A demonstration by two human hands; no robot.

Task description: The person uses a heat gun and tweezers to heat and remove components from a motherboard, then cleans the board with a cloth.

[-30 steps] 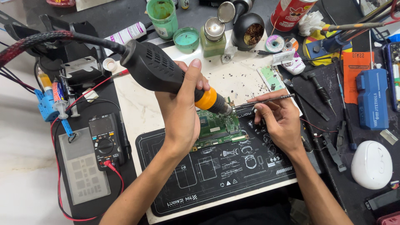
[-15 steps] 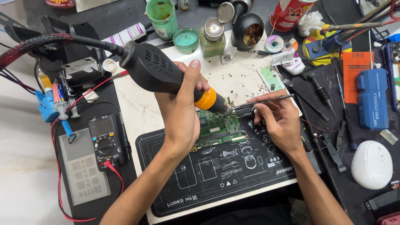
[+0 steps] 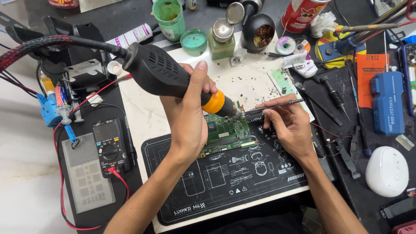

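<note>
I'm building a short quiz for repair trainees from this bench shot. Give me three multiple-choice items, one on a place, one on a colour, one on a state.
1. Where does the multimeter lie?
A. Beside the white mouse
B. Left of the black work mat
C. On the circuit board

2. What colour is the collar next to the nozzle of the hot-air tool?
A. Orange
B. Blue
C. White

3. How is the tweezers held?
A. Lying loose on the mat
C. Clamped in a stand
B. Pinched in the right hand, tips at the board

Answers:
1 B: it sits left of the work mat, on the dark surface, with a red lead running from it.
2 A: an orange band shows just below the left hand grip.
3 B: the right hand fingers hold it, its tips pointing at the green circuit board beside the nozzle.
</note>
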